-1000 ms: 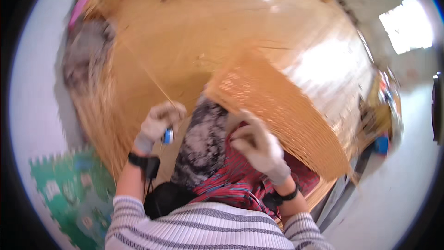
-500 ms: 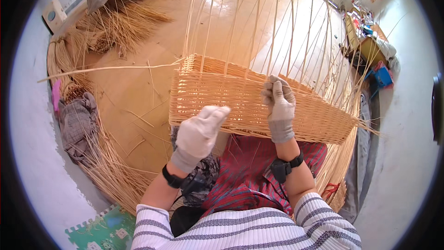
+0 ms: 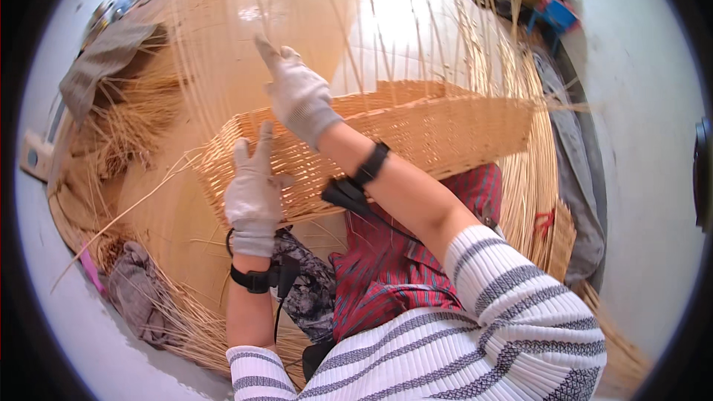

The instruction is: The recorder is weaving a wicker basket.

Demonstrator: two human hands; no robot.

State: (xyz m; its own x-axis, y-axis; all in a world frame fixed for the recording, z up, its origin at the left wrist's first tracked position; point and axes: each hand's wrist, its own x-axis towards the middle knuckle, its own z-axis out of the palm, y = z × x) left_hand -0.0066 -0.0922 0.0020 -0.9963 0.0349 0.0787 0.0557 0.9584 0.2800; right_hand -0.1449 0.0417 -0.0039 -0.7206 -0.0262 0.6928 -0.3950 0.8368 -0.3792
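Basket (image 3: 438, 130) sits in front of the lap, its long side running across the view and its left end nearer the person. It is woven of tan reed, with a raised wall all round. Tall stakes (image 3: 475, 48) rise from its rim; those toward the left are blurred. A strand (image 3: 122, 212) juts from its left end out over the floor (image 3: 171, 189).

Both hands wear pale gloves. The left hand (image 3: 254, 182) is at the near wall, close to the left end, with two fingers pointing up and parted. It looks half open; whether it grips the wall I cannot tell. The right hand (image 3: 301, 96) reaches across the basket and is above the rim, forefinger stretched up and leftward among the stakes, the others partly bent. Whether it has hold of a stake I cannot tell.

Each wrist bears a black strap (image 3: 256, 280), below a striped sleeve (image 3: 512, 282). Red plaid cloth (image 3: 386, 275) covers the lap, beside a dark patterned cloth (image 3: 310, 293).

At the left, reeds (image 3: 145, 119) lie heaped partly under a grey cover (image 3: 104, 63), with a crumpled rag (image 3: 137, 293) nearer. At the right are more reeds, a red tie (image 3: 544, 223) and, farther off, a blue stool (image 3: 553, 18).
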